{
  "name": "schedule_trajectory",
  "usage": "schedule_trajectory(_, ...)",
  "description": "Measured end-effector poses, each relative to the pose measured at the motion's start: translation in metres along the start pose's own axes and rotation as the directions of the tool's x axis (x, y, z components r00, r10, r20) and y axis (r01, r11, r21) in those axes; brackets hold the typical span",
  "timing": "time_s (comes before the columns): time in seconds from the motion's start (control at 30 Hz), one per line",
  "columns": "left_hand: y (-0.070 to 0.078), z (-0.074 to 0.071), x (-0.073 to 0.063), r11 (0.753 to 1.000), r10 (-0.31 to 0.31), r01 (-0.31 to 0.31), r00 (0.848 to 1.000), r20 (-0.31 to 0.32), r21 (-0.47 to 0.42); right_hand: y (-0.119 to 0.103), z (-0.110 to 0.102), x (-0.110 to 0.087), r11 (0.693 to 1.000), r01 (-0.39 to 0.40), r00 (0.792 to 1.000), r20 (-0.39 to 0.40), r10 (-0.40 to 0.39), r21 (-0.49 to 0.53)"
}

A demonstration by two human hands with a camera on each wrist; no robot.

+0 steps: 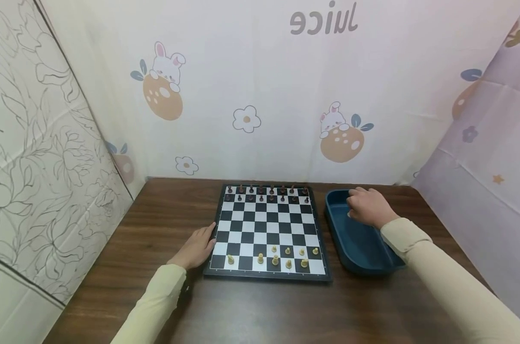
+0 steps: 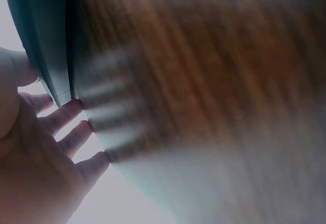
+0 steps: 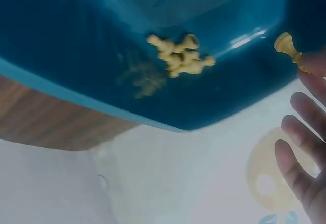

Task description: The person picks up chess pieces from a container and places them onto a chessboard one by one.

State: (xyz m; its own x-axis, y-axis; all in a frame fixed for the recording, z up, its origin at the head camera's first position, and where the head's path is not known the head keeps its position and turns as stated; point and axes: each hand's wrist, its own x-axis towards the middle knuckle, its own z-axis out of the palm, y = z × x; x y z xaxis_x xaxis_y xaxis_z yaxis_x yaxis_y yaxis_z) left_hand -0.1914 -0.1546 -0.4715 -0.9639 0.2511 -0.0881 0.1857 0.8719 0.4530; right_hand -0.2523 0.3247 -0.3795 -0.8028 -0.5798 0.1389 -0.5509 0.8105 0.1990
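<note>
A black-and-white chessboard lies on the table, with two rows of dark reddish pieces at its far side. Several cream pieces stand on the near rows. My left hand rests at the board's left edge, its fingers spread and touching the table. Over the far end of a blue tray, my right hand pinches a cream chess piece between thumb and forefinger, its base showing. In the right wrist view a small heap of cream pieces lies inside the tray.
The brown wooden table meets a curtain printed with rabbits and fruit behind it. More printed cloth hangs on the right, and a floral panel stands on the left. The tray sits just right of the board.
</note>
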Motion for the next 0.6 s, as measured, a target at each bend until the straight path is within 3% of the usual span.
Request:
schedule_trajectory(0.2, 0.0, 0.0, 0.0, 1.0, -0.013, 0.013, 1.0, 0.014, 0.004, -0.023, -0.019, 0.01, 0.998, 0.044, 0.998, -0.038, -0.046, -0.037)
schedule_trajectory(0.6, -0.001, 0.001, 0.001, 1.0, -0.006, 0.006, 1.0, 0.005, 0.009, -0.088, -0.047, 0.037, 0.967, 0.189, 0.98, -0.024, -0.196, -0.17)
